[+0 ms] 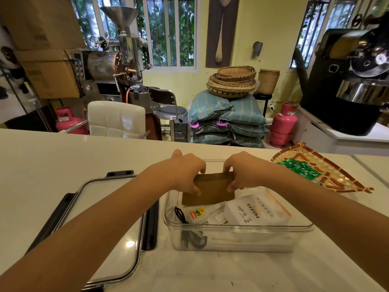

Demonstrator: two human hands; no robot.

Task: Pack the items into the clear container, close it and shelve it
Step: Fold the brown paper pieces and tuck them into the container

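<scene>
Both hands (212, 175) grip brown packet (210, 190) btwn them, over clear container (237, 228).

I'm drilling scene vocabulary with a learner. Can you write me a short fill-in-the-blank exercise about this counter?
1. Both hands, left hand and right hand, hold a flat ____ packet over the clear container.
2. The container's lid lies to its ____ on the counter.
3. The woven tray holds ____ sachets.

Missing words: brown; left; green
</scene>
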